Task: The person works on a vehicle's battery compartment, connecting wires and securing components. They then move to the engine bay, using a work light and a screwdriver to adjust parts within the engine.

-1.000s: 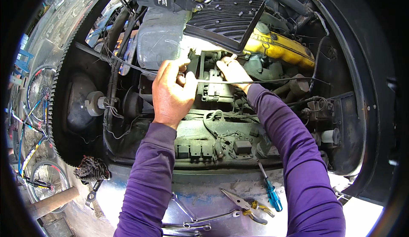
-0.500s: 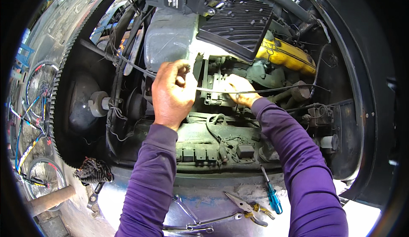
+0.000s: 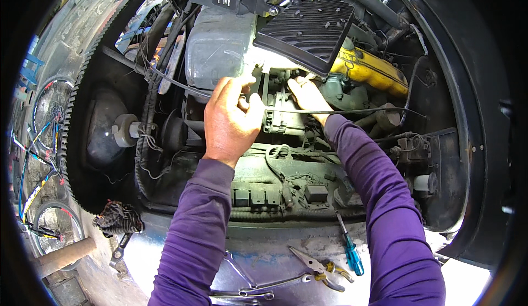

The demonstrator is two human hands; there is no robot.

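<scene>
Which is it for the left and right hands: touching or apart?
Apart. The head view shows a gap between left hand and right hand, with engine parts visible through it.

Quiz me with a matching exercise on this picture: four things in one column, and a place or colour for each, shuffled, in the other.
Things:
1. Right hand
2. Screwdriver
3. Pliers
4. Sleeves

Places and colours:
A. Purple
B. Partly yellow handles
C. Just below the black ribbed panel in the picture
D. Blue handle

Right pairs: 1-C, 2-D, 3-B, 4-A.
</scene>
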